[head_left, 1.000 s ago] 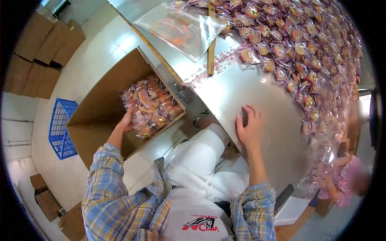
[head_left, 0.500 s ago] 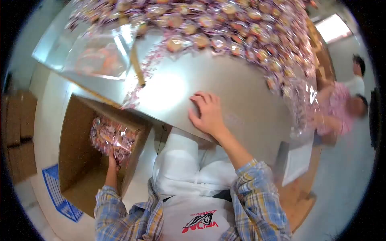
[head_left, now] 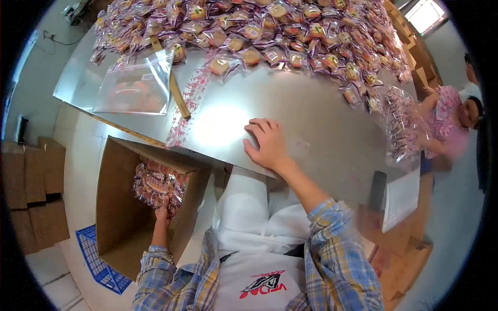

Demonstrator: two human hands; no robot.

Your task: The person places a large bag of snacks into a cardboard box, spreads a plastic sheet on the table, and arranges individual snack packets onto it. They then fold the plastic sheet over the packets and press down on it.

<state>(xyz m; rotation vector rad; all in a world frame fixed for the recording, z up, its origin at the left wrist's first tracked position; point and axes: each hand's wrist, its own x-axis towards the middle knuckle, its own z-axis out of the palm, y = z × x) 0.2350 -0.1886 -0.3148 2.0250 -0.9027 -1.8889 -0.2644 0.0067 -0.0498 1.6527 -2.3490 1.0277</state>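
Note:
My left hand [head_left: 162, 208] reaches down into a tall open cardboard box [head_left: 122, 207] on the floor at my left. Its fingers are closed on the near end of a clear bag of wrapped snacks [head_left: 155, 181], which lies against the box's far wall. The fingertips are partly hidden by the plastic. Spread out near the front edge of the metal table [head_left: 311, 114], my right hand [head_left: 267, 145] rests on the surface and holds nothing.
Individually wrapped round cakes [head_left: 254, 32] are heaped across the table's back. A flat clear bag [head_left: 135, 88] and a brown strip [head_left: 179, 96] lie at left. A filled bag [head_left: 399, 124] is at right, by another person [head_left: 446, 114]. A blue crate [head_left: 101, 259] stands behind the box.
The view has shifted, so the table, box and hands sit slightly farther right. My left hand still grips the bag in the box; my right hand stays on the table.

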